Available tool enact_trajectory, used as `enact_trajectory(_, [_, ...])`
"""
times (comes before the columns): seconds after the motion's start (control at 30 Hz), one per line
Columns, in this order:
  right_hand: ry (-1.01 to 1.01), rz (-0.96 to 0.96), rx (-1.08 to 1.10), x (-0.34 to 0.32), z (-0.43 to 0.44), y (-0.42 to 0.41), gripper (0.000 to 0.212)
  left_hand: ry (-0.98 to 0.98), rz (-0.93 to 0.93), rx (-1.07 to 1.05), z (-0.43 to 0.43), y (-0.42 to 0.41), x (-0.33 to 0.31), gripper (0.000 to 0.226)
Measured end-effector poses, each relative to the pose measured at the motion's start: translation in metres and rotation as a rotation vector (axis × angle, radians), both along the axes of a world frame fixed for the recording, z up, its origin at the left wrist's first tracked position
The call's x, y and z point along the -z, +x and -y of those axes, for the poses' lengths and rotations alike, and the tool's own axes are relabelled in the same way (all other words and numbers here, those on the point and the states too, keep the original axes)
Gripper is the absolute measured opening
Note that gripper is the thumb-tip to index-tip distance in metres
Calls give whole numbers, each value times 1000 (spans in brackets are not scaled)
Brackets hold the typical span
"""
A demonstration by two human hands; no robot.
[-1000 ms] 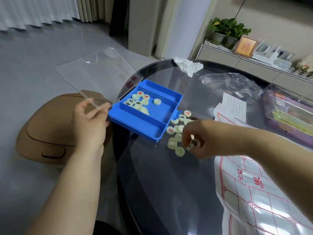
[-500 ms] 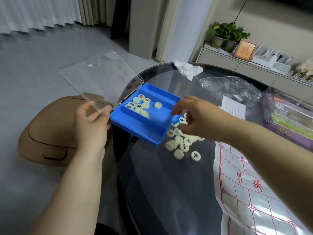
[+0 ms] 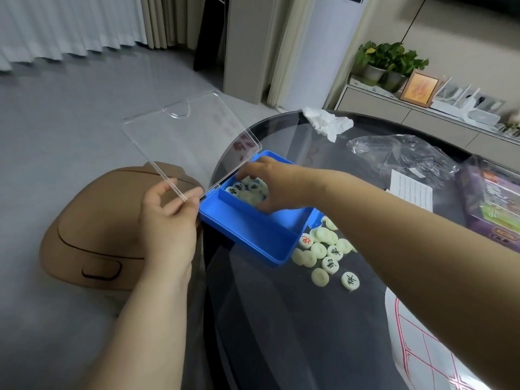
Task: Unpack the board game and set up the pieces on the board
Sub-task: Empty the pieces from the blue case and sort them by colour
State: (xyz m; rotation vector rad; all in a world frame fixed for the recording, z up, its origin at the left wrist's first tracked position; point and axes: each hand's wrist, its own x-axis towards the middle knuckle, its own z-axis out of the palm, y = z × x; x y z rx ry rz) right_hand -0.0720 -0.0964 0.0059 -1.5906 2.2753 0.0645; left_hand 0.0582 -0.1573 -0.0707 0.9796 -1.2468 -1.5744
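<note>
Our left hand [image 3: 168, 220] pinches the near edge of the clear plastic lid [image 3: 191, 139], holding the shallow blue plastic box [image 3: 253, 235] open. Our right hand [image 3: 270, 187] reaches into its far compartment, fingers curled over the round cream game pieces [image 3: 247, 194] lying there; whether it grips any we cannot tell. Right of the box, a loose heap of pieces [image 3: 323, 251] lies on the dark glass table [image 3: 281, 333]. The white red-lined board sheet [image 3: 416, 356], near right, shows none on it, so we judge setup not begun.
</note>
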Motion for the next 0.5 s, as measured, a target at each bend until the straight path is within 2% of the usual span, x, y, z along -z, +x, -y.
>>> enact_trajectory(0.33, [56, -209, -20, 8, 13, 4, 42, -11, 28, 8, 2, 2, 1, 29])
enact_trajectory(0.5, [104, -190, 11, 7, 12, 5, 35, -16, 33, 4, 2, 2, 3, 29])
